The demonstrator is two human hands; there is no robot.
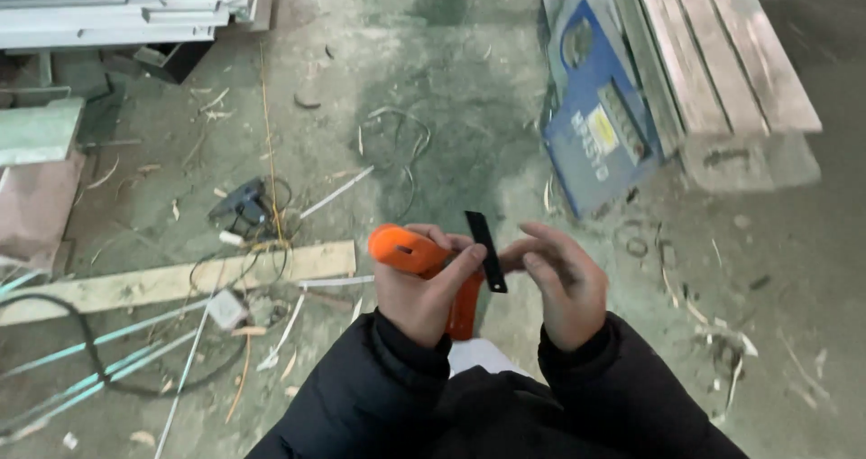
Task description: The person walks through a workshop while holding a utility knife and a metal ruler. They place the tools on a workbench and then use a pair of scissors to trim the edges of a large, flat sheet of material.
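Head view: your left hand (422,289) closes its fingers around the orange utility knife (424,265); your right hand (561,283) pinches the bare black blade (485,251) beside it, above the floor (469,134). A slip risks cutting your fingertips or dropping the blade.

Blue rectangular sign panel (597,116), yellow label, leaning against wooden pallet (722,49).

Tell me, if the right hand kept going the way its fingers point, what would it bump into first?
Probably the thin black blade. The right hand points left toward it, fingertips almost on it. Just past it are the left hand and its orange knife handle.
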